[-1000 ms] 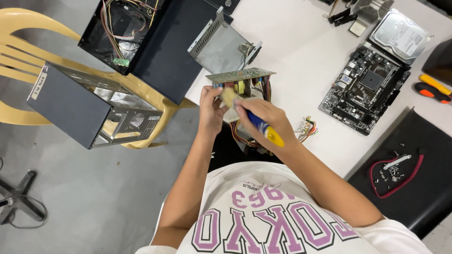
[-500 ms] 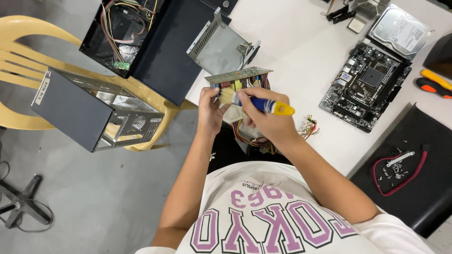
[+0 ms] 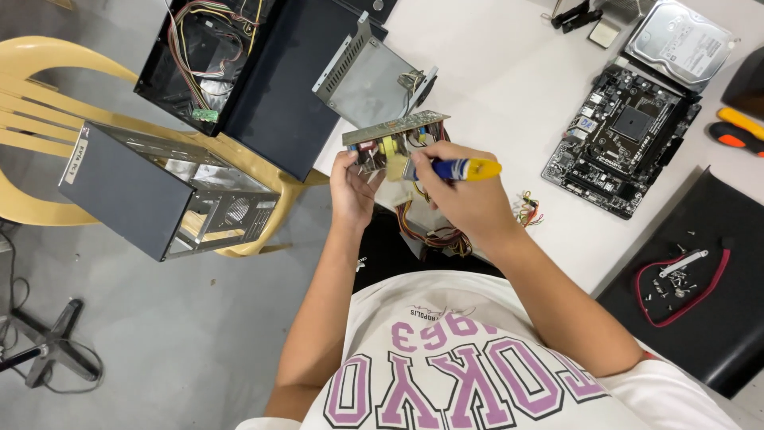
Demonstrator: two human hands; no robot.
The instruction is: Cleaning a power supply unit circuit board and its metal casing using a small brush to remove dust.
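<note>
Centrally, a green circuit board [image 3: 395,137] with yellow parts, held edge-up in the air over the near edge of the white table [image 3: 493,87], a bundle of coloured wires [image 3: 430,227] trailing down from it toward the lap. Left hand [image 3: 351,189] clenched on the board's lower left side, fingers curled around it. Right hand [image 3: 469,199] closed around a screwdriver [image 3: 455,169] with a blue and yellow handle, lying nearly level, tip pointed left into the board. Just above the board, a grey metal cover [image 3: 368,80] with slotted edge, tilted, resting at the table's corner. Left of that, a black computer case [image 3: 263,72], open, with yellow, red and black wires showing inside. Further left, a grey metal box [image 3: 151,195] with a fan grille, set on a pale yellow plastic chair [image 3: 48,103]. To the right on the table, a black motherboard [image 3: 621,139], well apart from the hands; beyond it, a silver hard drive [image 3: 680,40] near the far edge. Small knot of coloured wire [image 3: 528,211] just beside the right wrist. At far right, an orange and black tool [image 3: 736,131], partly cut off. Lower right, a black mat [image 3: 700,295] bearing a red cable [image 3: 684,291] looped around loose screws. Lower left, a black stand base [image 3: 48,350] on the grey floor.
</note>
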